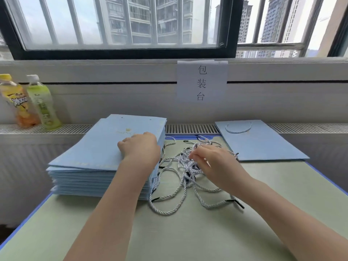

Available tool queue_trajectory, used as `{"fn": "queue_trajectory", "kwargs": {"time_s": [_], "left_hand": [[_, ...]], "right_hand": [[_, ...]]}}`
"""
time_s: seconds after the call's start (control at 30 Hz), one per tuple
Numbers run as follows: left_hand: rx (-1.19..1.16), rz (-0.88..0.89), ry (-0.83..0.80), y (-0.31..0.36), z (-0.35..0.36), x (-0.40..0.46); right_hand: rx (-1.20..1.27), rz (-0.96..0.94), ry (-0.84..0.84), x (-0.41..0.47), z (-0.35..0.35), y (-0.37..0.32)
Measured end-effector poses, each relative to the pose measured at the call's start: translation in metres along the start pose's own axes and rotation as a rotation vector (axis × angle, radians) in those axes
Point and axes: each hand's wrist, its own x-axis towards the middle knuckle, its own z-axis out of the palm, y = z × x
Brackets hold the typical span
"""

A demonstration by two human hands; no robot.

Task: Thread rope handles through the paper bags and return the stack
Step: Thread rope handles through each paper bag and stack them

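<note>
Head view: the left hand (140, 146) is laid, fingers bent, on the bag stack (105, 157) at centre left; the right hand (212, 162) is curled into the rope pile (188, 172) at centre, its grip unclear. One rope should be teased free singly.

Bag stack (90, 147) lies left, ropes (180, 166) middle, single bag (263, 146) right.

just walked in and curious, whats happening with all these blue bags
A person is fitting rope handles to paper bags. The left hand rests on the stack of blue bags, while the right hand reaches into the loose ropes on the table. One finished bag lies to the right.
</note>
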Motion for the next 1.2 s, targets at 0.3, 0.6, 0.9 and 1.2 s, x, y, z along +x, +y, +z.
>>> {"fn": "queue_trajectory", "kwargs": {"time_s": [0.3, 0.6, 0.9, 1.2], "left_hand": [[0.106, 0.081, 0.079, 0.002, -0.016, -0.011], [-0.088, 0.369, 0.546, 0.045, -0.031, -0.048], [-0.464, 0.616, 0.624, 0.074, 0.013, -0.050], [-0.455, 0.285, 0.247, 0.064, 0.030, -0.035]], "right_hand": [[0.133, 0.083, -0.032, -0.001, 0.011, 0.003], [1.458, 0.589, -0.031, 0.015, -0.016, -0.020], [1.313, 0.825, 0.281, 0.012, -0.042, 0.021], [0.557, 0.810, 0.435, -0.013, -0.090, 0.112]]}}
